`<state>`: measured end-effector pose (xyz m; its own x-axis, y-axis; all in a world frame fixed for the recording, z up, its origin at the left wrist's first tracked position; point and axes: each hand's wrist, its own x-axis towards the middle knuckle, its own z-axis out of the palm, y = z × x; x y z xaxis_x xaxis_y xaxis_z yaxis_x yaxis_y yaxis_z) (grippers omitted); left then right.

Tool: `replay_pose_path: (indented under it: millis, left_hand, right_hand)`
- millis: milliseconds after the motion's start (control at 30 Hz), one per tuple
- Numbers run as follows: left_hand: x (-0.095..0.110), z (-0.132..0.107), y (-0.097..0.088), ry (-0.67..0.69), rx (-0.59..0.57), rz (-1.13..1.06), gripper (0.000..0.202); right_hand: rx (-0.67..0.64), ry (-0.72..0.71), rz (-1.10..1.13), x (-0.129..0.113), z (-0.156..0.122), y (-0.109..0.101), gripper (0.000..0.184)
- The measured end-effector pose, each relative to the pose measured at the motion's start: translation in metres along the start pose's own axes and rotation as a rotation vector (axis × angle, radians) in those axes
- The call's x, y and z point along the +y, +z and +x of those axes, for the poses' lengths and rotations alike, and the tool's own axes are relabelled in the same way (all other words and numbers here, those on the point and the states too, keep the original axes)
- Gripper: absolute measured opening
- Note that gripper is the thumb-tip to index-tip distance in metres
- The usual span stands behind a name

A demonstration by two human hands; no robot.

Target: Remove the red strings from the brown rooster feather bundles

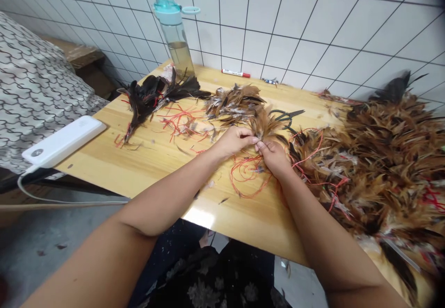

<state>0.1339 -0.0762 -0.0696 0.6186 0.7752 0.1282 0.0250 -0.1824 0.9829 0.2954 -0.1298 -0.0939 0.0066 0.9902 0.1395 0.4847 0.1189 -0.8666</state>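
Observation:
Between the fingertips of both hands stands a small bunch of brown feathers (266, 122), fanned out upward and away from me. My left hand (238, 140) pinches its base from the left, with thumb and forefinger together. From the right, my right hand (274, 156) grips the same base, its thumb close to the left fingertips. The exact point of contact is too small to make out. A loose coil of red string (243, 185) lies on the table just below the hands. Dark-handled scissors (288, 117) rest right behind the bunch.
A large heap of brown feathers (378, 160) covers the table's right side. Farther back lie a smaller feather pile (234, 104), black feather bunches (146, 97), red string pieces (181, 120) and a marker (235, 73). A water bottle (177, 44) stands by the tiled wall; a white power bank (64, 141) sits left.

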Motion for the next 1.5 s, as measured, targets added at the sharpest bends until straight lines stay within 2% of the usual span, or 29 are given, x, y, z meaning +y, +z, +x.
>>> replay_pose_path:
  millis: [167, 300, 433, 567, 700, 867, 1033, 1267, 1500]
  left_hand:
    - [-0.005, 0.003, 0.000, -0.032, -0.018, -0.091, 0.021]
    - [-0.005, 0.005, -0.004, 0.041, -0.048, 0.081, 0.013]
    - [-0.005, 0.003, -0.002, 0.233, 0.055, 0.329, 0.009]
    - [-0.009, 0.002, 0.006, 0.291, 0.145, 0.409, 0.012]
    - [-0.005, 0.001, 0.007, 0.224, 0.186, 0.356, 0.012]
    - [0.005, 0.001, -0.003, 0.078, 0.193, 0.374, 0.016]
    - [0.008, 0.001, -0.006, 0.071, 0.144, 0.352, 0.014]
    - [0.010, -0.002, -0.003, 0.030, 0.110, 0.164, 0.023]
    - [0.014, -0.003, -0.003, 0.049, 0.065, 0.124, 0.029]
  right_hand:
    - [-0.020, -0.041, -0.225, 0.001, 0.000, 0.002, 0.019]
    - [0.021, -0.040, -0.469, 0.001, -0.001, 0.005, 0.014]
    - [0.087, -0.031, -0.537, -0.001, -0.003, 0.009, 0.018]
    - [0.144, -0.023, -0.539, -0.002, -0.005, 0.010, 0.020]
    - [0.112, -0.041, -0.453, -0.004, -0.006, 0.010, 0.022]
    - [0.101, -0.059, -0.131, -0.007, -0.004, 0.008, 0.024]
    - [0.045, 0.029, 0.125, -0.004, -0.001, 0.005, 0.034]
    - [-0.038, 0.060, 0.317, -0.001, -0.001, 0.000, 0.034]
    - [-0.109, 0.080, 0.337, -0.004, -0.003, -0.007, 0.036]
